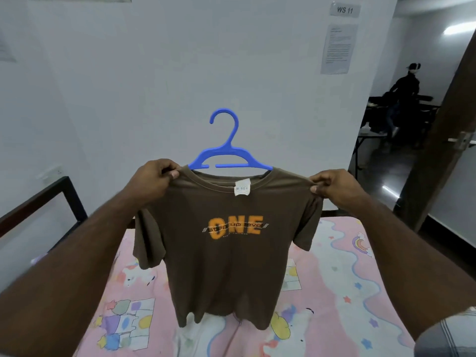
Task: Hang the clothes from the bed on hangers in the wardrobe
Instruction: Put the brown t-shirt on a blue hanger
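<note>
Left hand (pixel 152 180) and right hand (pixel 332 186) pinching shoulders of brown T-shirt (pixel 221 253), blue hanger (pixel 226 148) inside collar, above pink bedsheet (pixel 334 292)

A brown T-shirt (pixel 226 253) hangs on a blue hanger (pixel 226 153), held up over the pink bed (pixel 334 279). The left hand (pixel 154 181) and right hand (pixel 334 188) each pinch a shoulder.

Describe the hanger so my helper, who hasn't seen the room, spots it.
Above the pink bed, two hands hold up a brown T-shirt against the white wall. The hanger pokes from its collar: the only bright blue thing there.
</note>
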The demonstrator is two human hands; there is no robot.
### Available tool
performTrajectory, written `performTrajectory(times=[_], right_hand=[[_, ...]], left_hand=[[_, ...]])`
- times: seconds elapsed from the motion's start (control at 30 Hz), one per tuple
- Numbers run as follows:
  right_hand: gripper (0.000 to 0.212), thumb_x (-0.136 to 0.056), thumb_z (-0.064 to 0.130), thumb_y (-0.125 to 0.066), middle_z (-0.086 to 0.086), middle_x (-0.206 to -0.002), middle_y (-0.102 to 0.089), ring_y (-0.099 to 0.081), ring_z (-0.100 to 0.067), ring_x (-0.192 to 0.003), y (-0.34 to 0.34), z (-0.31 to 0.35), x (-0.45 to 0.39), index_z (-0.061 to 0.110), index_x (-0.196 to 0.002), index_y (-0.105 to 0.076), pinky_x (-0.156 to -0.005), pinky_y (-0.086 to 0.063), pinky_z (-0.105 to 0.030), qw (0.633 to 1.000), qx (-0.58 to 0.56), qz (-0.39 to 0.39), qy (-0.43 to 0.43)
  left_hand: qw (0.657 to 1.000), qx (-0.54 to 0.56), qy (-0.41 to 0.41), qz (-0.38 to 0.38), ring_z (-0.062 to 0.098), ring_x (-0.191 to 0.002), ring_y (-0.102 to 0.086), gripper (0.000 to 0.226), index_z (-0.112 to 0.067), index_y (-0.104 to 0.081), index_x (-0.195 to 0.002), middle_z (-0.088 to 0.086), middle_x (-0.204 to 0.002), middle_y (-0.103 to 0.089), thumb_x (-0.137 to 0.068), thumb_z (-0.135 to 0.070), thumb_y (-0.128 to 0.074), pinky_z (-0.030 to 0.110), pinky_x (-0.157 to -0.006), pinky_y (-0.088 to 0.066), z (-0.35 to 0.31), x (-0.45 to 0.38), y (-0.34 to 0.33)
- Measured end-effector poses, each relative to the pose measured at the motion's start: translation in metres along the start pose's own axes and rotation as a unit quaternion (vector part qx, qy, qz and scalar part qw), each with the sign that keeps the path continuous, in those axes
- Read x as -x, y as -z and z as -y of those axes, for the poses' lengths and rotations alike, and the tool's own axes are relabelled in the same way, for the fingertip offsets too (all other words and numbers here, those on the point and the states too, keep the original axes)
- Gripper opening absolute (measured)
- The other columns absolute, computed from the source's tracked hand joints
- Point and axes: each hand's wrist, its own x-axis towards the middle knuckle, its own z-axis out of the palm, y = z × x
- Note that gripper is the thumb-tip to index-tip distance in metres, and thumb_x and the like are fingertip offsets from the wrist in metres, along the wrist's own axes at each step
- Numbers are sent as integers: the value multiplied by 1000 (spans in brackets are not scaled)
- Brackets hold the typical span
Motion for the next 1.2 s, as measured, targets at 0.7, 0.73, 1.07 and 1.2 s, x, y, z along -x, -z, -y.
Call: performTrajectory(times=[0.7,0.73,1.07,1.2], right_hand=[[62,-56,18,-83,-11,-110,-74,-71,-19,-95,-49,81,4,22,-118,-72,-79,-58,-27,913,-373,153,69],[63,-56,18,-83,-11,-111,-74,-71,-19,-96,-49,84,2,23,-118,-72,-80,-58,-27,911,-374,157,72],[67,-62,15,-80,-14,-119,-70,-69,-20,-100,-37,95,-39,26,-128,-68,-83,-58,-27,869,-435,208,108],[59,-72,12,-77,-16,-123,-69,-67,-21,-104,-37,96,-53,25,-129,-67,-90,-57,-29,871,-411,236,129]], left_hand=[[995,72,62,4,4,-78,-64,17,-17,-75,-98,0,-92,-75,-100,-13,-59,14,-72,-48,11,30,45],[995,74,68,2,3,-78,-65,17,-18,-75,-98,-1,-92,-76,-100,-14,-59,14,-72,-49,10,32,48],[902,382,151,-131,6,-94,-72,31,-11,-69,-121,2,-113,-75,-91,-15,-66,17,-73,-56,1,75,66],[845,492,156,-142,17,-94,-72,46,-14,-66,-127,10,-117,-71,-81,-15,-70,28,-77,-59,-3,91,64]])
